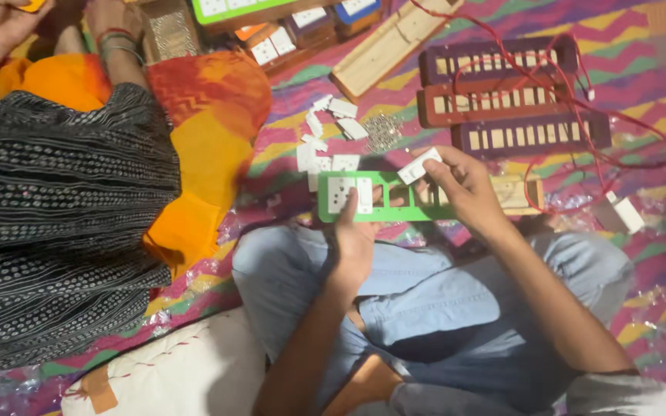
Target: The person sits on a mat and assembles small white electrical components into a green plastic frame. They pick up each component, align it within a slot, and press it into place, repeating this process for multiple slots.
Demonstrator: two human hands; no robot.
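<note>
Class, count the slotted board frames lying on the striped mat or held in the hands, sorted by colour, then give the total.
Green, held by the left hand and right hand: 1
Purple: 2
Red-brown: 1
Total: 4

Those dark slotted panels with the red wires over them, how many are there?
3, stacked in a row beyond the right hand: a purple panel farthest, a reddish-brown panel in the middle, another purple panel nearest. None looks hidden.
</note>
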